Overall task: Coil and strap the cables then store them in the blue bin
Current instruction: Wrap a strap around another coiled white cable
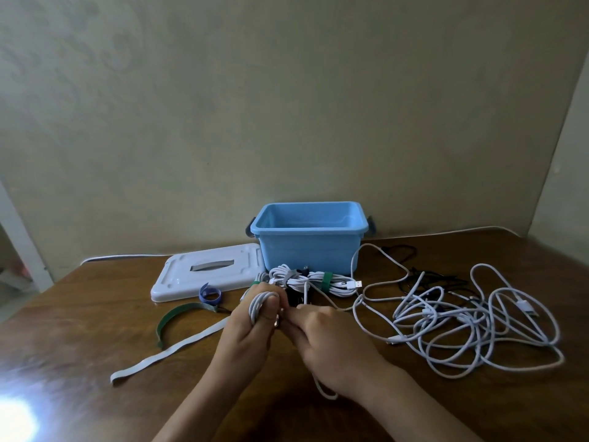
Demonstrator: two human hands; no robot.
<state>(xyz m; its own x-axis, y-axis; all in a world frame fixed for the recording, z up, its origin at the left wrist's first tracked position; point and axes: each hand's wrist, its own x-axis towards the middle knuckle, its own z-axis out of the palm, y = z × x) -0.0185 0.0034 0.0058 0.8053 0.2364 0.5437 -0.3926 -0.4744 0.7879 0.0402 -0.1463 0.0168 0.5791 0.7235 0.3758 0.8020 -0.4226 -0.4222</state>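
head view, left hand (pixel 251 327) fingers curled round white cable coil (pixel 259 303), right hand (pixel 322 336) pinching its end

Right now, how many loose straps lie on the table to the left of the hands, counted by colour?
Green strap: 1
Blue strap, rolled: 1
White strap: 1
Total: 3 loose straps on the wooden table.

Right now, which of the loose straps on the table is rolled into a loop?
The blue strap, beside the white lid, is rolled up. The green strap lies in an open arc and the white strap lies nearly straight.
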